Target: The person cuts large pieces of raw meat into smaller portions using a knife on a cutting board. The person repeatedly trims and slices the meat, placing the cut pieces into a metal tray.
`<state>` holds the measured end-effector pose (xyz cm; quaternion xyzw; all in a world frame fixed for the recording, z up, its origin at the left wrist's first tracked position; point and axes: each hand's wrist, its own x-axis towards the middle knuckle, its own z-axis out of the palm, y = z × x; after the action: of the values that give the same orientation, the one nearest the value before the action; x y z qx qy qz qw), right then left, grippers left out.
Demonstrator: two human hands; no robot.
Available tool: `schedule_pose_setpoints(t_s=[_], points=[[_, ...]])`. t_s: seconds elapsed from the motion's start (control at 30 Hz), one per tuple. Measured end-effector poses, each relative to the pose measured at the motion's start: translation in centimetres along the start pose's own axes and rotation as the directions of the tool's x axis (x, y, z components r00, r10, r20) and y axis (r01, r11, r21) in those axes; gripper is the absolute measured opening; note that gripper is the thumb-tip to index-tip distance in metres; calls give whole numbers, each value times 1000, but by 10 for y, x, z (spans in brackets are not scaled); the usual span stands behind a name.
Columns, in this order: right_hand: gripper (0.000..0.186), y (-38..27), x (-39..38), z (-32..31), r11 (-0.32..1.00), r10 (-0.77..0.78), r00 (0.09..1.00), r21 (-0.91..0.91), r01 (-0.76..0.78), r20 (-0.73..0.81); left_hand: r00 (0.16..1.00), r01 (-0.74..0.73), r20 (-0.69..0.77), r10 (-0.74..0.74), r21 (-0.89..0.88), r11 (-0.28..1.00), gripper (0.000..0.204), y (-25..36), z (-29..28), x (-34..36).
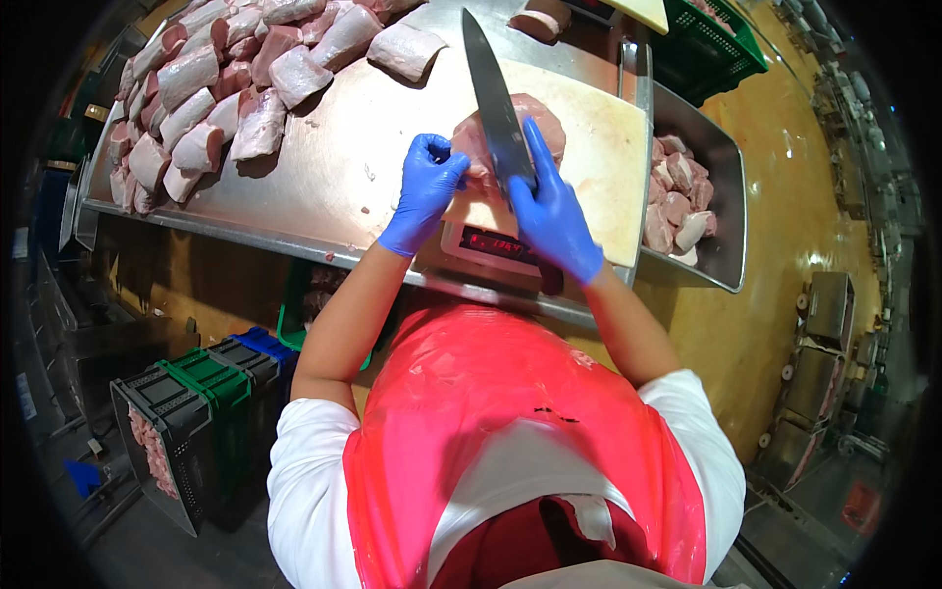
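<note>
A large knife (488, 83) is in my right hand (551, 218), its long blade pointing away from me and its dark handle showing below the wrist. The index finger stretches along beside the blade. Under the blade lies a pale pink piece of raw meat (538, 120), partly hidden by the knife and hands. My left hand (424, 196) is closed, thumb and fingers pinching at the meat's near left edge. Both hands wear blue gloves. The meat rests at a white cutting board (599, 196). Just nearer me sits a scale (491, 243) with a lit red display.
Many meat chunks (260, 74) are heaped on the left of the steel table (324, 167). A steel tub (728, 211) of cut pieces adjoins the right side. One cut piece (540, 20) lies beyond the board, near a green crate (721, 64). Stacked crates (186, 393) stand lower left.
</note>
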<state>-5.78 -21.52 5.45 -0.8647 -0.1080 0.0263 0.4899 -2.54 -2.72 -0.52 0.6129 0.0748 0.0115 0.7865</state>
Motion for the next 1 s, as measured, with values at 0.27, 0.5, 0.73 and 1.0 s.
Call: schedule_pose_setpoints(t_s=[0.27, 0.5, 0.73, 1.0], points=[[81, 2, -54, -29, 894, 8, 960, -432, 119, 281, 941, -329, -72, 331, 42, 944, 24, -23, 1, 1], [85, -20, -149, -101, 587, 326, 892, -807, 69, 313, 980, -189, 80, 180, 132, 973, 26, -5, -34, 8], [65, -40, -87, -28, 985, 58, 997, -166, -50, 41, 915, -386, 288, 283, 415, 824, 52, 4, -31, 2], [69, -50, 51, 40, 924, 92, 996, -372, -87, -5, 900, -393, 348, 262, 391, 832, 23, -5, -31, 10]])
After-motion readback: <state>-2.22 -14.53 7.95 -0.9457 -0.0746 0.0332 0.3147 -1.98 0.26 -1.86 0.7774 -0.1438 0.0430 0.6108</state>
